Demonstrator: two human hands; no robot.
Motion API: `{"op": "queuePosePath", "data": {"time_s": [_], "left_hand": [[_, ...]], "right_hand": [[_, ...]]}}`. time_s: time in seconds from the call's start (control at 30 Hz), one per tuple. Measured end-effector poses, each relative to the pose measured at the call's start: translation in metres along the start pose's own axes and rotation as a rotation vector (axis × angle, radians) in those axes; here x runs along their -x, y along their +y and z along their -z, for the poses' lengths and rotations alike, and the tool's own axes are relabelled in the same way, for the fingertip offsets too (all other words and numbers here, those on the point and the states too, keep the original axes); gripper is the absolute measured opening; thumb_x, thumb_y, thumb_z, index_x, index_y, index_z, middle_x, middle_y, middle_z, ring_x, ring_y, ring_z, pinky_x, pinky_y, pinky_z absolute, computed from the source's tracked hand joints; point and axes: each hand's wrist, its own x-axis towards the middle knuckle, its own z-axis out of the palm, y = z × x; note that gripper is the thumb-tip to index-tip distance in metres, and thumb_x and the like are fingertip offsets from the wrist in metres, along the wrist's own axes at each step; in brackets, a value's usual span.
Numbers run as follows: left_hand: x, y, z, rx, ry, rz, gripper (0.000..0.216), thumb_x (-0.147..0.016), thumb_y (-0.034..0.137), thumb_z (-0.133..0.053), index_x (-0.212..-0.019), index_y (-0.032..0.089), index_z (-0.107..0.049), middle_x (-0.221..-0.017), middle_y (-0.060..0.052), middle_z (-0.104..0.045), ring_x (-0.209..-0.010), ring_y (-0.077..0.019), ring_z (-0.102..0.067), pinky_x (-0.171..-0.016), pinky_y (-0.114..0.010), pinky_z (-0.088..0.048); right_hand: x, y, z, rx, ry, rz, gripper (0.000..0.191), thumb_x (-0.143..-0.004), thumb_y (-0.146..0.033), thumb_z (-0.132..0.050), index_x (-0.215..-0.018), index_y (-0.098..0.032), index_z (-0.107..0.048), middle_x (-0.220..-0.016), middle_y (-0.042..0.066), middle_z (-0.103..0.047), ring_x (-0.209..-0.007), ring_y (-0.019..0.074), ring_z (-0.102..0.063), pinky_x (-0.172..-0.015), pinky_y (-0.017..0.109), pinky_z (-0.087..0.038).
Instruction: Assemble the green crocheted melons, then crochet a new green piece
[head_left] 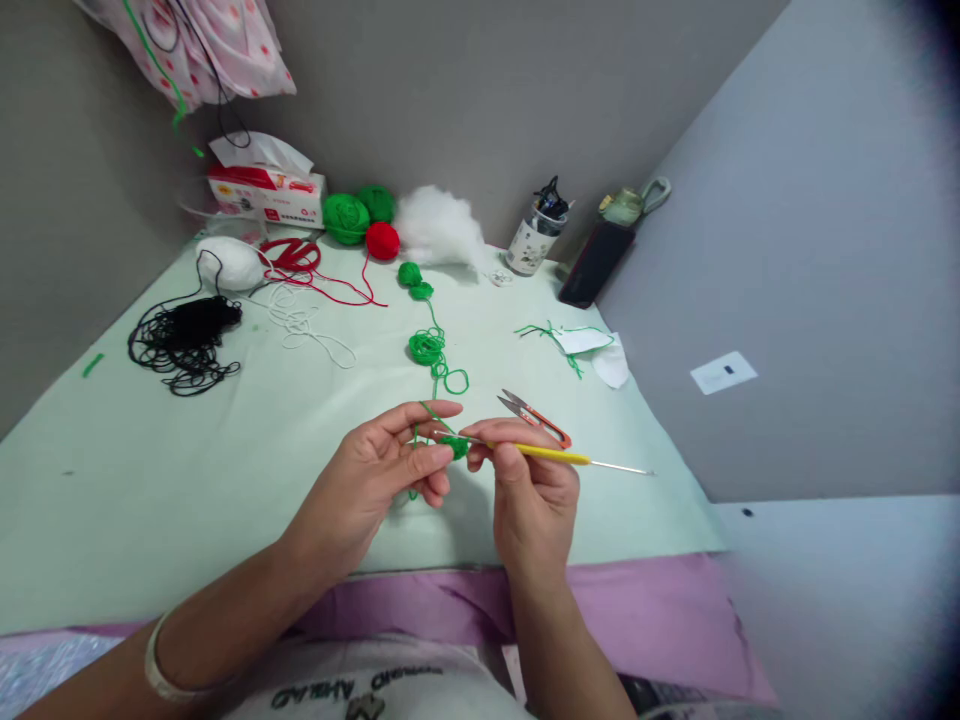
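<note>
Between the thumb and fingers of my left hand [394, 460] is pinched a small green crochet piece [456, 447], with green yarn running over the index finger. My right hand [532, 490] grips the yellow handle of a crochet hook [551, 455]. The hook's thin metal tip lies over the green piece, close to my left fingers; its other metal end points right. Whether a loop sits on the tip is too small to tell. From my left hand the yarn leads up to a loose green coil [427, 347]. Orange-handled thread snips [536, 415] lie just beyond my right hand.
Toward the back stand a tissue box [266, 197], green yarn balls [346, 218], a red ball [382, 241], white stuffing [441, 228], a pen cup [534, 240] and a phone [598, 262]. Tangled black yarn [187, 340] and a white ball [231, 262] lie left.
</note>
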Motion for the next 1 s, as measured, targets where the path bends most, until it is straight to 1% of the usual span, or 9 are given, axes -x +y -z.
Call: {"op": "queuePosePath", "data": {"time_s": [0.17,0.23,0.33,0.47,0.63,0.73,0.83,0.93,1.0], "left_hand": [[0.0,0.0,0.0,0.047,0.007,0.01,0.031,-0.082,0.023,-0.084,-0.113,0.021,-0.076,-0.07,0.002,-0.073,-0.062,-0.0089,-0.066,-0.059,-0.016,-0.052],[-0.001,-0.001,0.0,0.075,-0.027,0.034,0.028,-0.084,0.024,-0.083,-0.111,0.021,-0.077,-0.069,0.001,-0.074,-0.064,-0.0092,-0.068,-0.062,-0.015,-0.053],[-0.001,-0.002,0.002,0.125,-0.086,0.067,0.022,-0.088,0.024,-0.08,-0.11,0.022,-0.077,-0.078,-0.001,-0.077,-0.071,-0.0096,-0.07,-0.069,-0.017,-0.054],[-0.001,-0.004,0.004,0.123,-0.118,0.072,0.021,-0.093,0.024,-0.073,-0.114,0.021,-0.077,-0.083,-0.002,-0.076,-0.074,-0.0093,-0.068,-0.073,-0.018,-0.053],[0.0,-0.003,0.006,0.098,-0.104,0.056,0.021,-0.092,0.024,-0.073,-0.113,0.021,-0.078,-0.077,0.0,-0.072,-0.07,-0.0095,-0.065,-0.068,-0.019,-0.051],[0.001,-0.001,0.007,0.052,-0.078,0.045,0.022,-0.092,0.026,-0.074,-0.114,0.022,-0.078,-0.076,0.001,-0.07,-0.069,-0.0092,-0.064,-0.068,-0.02,-0.05],[0.002,-0.001,0.008,-0.045,-0.044,-0.013,0.024,-0.093,0.029,-0.074,-0.116,0.023,-0.077,-0.073,0.002,-0.07,-0.069,-0.0097,-0.064,-0.07,-0.021,-0.051],[0.001,-0.003,0.007,-0.117,-0.013,-0.107,0.025,-0.091,0.029,-0.076,-0.116,0.026,-0.078,-0.071,0.003,-0.069,-0.07,-0.0102,-0.065,-0.072,-0.021,-0.053],[0.001,-0.005,0.004,-0.107,0.017,-0.148,0.026,-0.087,0.025,-0.08,-0.113,0.027,-0.079,-0.075,0.004,-0.068,-0.069,-0.0096,-0.065,-0.071,-0.021,-0.054]], "right_hand": [[0.001,0.001,0.0,-0.057,-0.004,-0.054,0.016,-0.099,-0.024,-0.064,-0.099,-0.028,-0.08,-0.093,0.001,-0.076,-0.076,0.013,-0.067,-0.069,0.027,-0.055],[0.001,0.001,0.0,-0.092,0.005,-0.087,0.016,-0.099,-0.025,-0.064,-0.098,-0.028,-0.08,-0.094,0.001,-0.076,-0.077,0.013,-0.068,-0.07,0.027,-0.055],[0.001,0.001,0.0,-0.152,0.035,-0.165,0.015,-0.099,-0.027,-0.065,-0.097,-0.027,-0.079,-0.094,0.002,-0.076,-0.074,0.0125,-0.068,-0.071,0.027,-0.057],[-0.001,0.0,-0.001,-0.214,0.07,-0.208,0.014,-0.097,-0.03,-0.067,-0.094,-0.025,-0.078,-0.091,0.002,-0.077,-0.069,0.0114,-0.068,-0.068,0.026,-0.057],[-0.003,-0.002,0.001,-0.253,0.015,-0.188,0.018,-0.1,-0.033,-0.063,-0.092,-0.023,-0.076,-0.088,0.003,-0.078,-0.065,0.0118,-0.068,-0.062,0.026,-0.058],[-0.001,-0.003,0.002,-0.177,0.002,-0.135,0.018,-0.102,-0.032,-0.059,-0.096,-0.023,-0.074,-0.091,0.004,-0.079,-0.067,0.0136,-0.07,-0.063,0.028,-0.059],[0.003,-0.006,0.002,-0.014,0.007,-0.023,0.019,-0.104,-0.025,-0.054,-0.101,-0.024,-0.073,-0.095,0.004,-0.078,-0.072,0.0149,-0.072,-0.066,0.031,-0.061],[0.006,-0.01,0.003,0.25,-0.024,0.185,0.024,-0.103,-0.016,-0.05,-0.109,-0.025,-0.072,-0.099,0.004,-0.077,-0.079,0.0157,-0.072,-0.071,0.032,-0.061],[0.008,-0.011,0.003,0.425,-0.091,0.354,0.027,-0.102,-0.012,-0.049,-0.116,-0.025,-0.069,-0.099,0.006,-0.076,-0.09,0.0181,-0.073,-0.076,0.034,-0.062]]}}
